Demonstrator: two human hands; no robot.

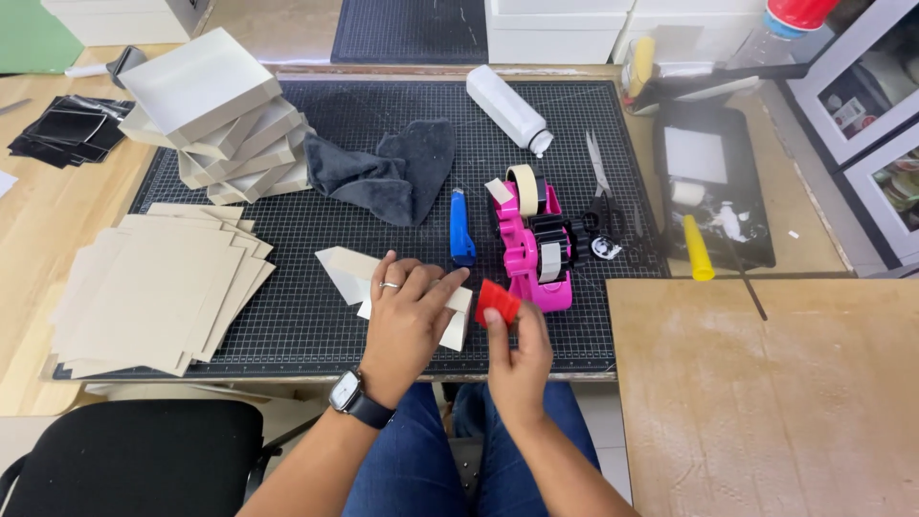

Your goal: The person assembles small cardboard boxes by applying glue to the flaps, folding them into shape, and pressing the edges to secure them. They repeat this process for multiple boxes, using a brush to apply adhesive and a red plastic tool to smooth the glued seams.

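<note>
My left hand [407, 311], with a ring and a wristwatch, lies flat with its fingers spread on a folded pale card piece [347, 271] on the black cutting mat [383, 172]. My right hand [517, 354] holds a small red plastic scraper [498, 302] just right of that card piece. A pink tape dispenser [536, 244] with a roll of cream tape stands directly behind the right hand. A blue utility knife [462, 227] lies behind the left hand's fingertips.
A fanned pile of flat card sheets [158, 287] lies at the mat's left, a stack of folded grey boxes [215, 115] behind it. A dark cloth [383, 168], white bottle [507, 107], scissors [601, 196], black glue tray [713, 187] and wooden board [766, 393] surround them.
</note>
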